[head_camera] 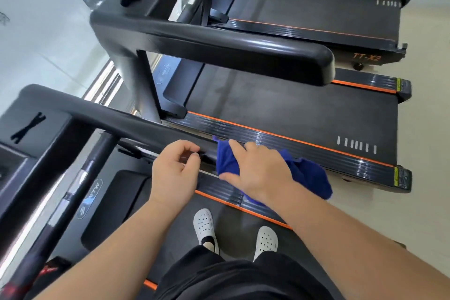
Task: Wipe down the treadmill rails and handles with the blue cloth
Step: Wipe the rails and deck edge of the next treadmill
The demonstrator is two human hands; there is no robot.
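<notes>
Three black treadmills (292, 109), one crumpled blue cloth (309, 175), two hands.
Right hand (258, 168) pressing cloth on glossy black handrail (136, 119), fingers spread; left hand (174, 173) at nine o'clock, fingers curled, empty.

Right hand (255, 168) covers the middle of the blue cloth (309, 178); the handrail (117, 117) end beneath is hidden. Left hand (174, 173) fingers (188, 147) curl over the rail, contact unclear. Console (29, 134) cropped at left edge. Deck labels (397, 174) illegible.

Head cam, one view only, looking steeply down

Worn on the person's head, tilted, close above the treadmill handrail (136, 119); neighbouring treadmills (316, 14) run off toward 1 o'clock.
</notes>
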